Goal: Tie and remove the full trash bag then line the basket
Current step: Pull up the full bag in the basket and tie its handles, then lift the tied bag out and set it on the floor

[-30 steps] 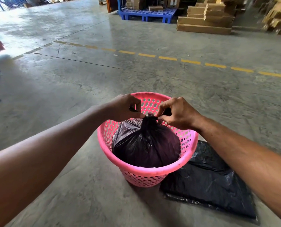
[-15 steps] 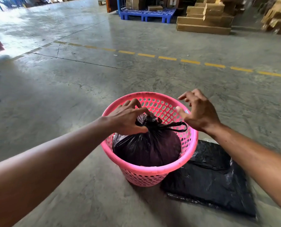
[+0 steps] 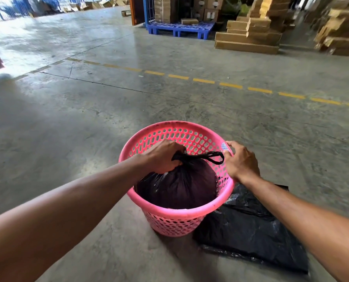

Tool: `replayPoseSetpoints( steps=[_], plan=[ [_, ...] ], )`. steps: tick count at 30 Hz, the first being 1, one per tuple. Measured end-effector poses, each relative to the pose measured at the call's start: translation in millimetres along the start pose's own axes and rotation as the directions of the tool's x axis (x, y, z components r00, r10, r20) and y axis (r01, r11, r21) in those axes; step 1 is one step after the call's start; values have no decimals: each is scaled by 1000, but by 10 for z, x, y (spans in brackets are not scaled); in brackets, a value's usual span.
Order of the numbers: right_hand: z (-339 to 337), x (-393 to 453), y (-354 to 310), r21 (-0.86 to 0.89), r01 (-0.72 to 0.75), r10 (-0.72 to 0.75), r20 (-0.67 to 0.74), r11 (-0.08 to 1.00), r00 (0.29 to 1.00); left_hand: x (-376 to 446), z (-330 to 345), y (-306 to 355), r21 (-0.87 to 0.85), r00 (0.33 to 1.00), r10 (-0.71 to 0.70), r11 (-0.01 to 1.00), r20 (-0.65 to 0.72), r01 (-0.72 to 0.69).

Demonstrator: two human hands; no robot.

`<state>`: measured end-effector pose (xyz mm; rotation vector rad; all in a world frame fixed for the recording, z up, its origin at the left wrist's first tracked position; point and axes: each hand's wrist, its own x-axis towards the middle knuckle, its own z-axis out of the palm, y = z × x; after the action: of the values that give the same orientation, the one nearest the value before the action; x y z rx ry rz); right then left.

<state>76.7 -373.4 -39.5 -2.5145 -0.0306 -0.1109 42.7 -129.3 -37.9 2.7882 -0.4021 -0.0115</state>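
Note:
A pink perforated basket (image 3: 175,215) stands on the concrete floor with a full black trash bag (image 3: 181,188) inside it. The bag's neck is tied, and a knotted loop (image 3: 210,156) sticks out to the right. My left hand (image 3: 163,156) is closed around the bag's neck just below the knot. My right hand (image 3: 240,161) grips the basket's right rim. A flat, folded black bag (image 3: 249,231) lies on the floor right of the basket, partly under my right forearm.
Bare concrete floor surrounds the basket, crossed by a dashed yellow line (image 3: 204,80). Far back stand a blue pallet (image 3: 179,29) with boxes and stacks of flat cardboard (image 3: 249,35). Dark items sit at the left edge.
Both hands were pulling the knot tight a second ago. My right hand let go of the bag and moved to the basket's right rim; my left hand took the neck.

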Motion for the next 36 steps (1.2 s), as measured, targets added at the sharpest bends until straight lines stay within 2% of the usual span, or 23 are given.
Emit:
replayPoseSetpoints(
  steps=[2, 5, 8, 11, 15, 20, 22, 26, 31, 33, 36],
  plan=[
    [3, -6, -6, 16, -23, 23, -4, 1000, 1000, -14, -107, -2, -15, 997, 18, 1000, -70, -19],
    [-13, -29, -13, 40, -39, 40, -9, 998, 999, -46, -396, 59, -76, 966, 7, 997, -257, -28],
    [-42, -86, -36, 49, 7, -7, -5, 999, 1000, -34, -861, 151, -157, 917, -95, 987, -387, 36],
    [-70, -126, -22, 38, 80, -79, -16, 996, 997, -64, -1376, 230, -176, 858, -134, 983, -496, 52],
    [-90, -132, -43, 45, 15, -17, 37, 999, 999, -221, -2016, 161, -170, 717, -219, 975, -662, 141],
    [-71, -135, -71, 71, -28, 26, 25, 997, 999, -443, -2593, -278, -282, 484, -351, 936, -802, 212],
    [-74, -134, -75, 74, -29, 28, 24, 997, 999, -486, -2681, -477, -321, 452, -409, 910, -793, 262],
    [-75, -120, -64, 54, -47, 46, 26, 997, 999, -540, -2508, -862, -388, 454, -552, 827, -700, 408],
    [-44, -95, -57, 47, -36, 35, 30, 998, 999, -742, -1743, -1404, -318, 504, -630, 756, -590, 572],
    [-18, -75, -50, 31, -34, 33, 28, 999, 999, -856, -1365, -1624, -297, 514, -694, 699, -504, 651],
    [-4, -50, -39, 5, -24, 24, 23, 1000, 999, -1014, -844, -1911, -283, 471, -784, 597, -404, 751]
  ],
)
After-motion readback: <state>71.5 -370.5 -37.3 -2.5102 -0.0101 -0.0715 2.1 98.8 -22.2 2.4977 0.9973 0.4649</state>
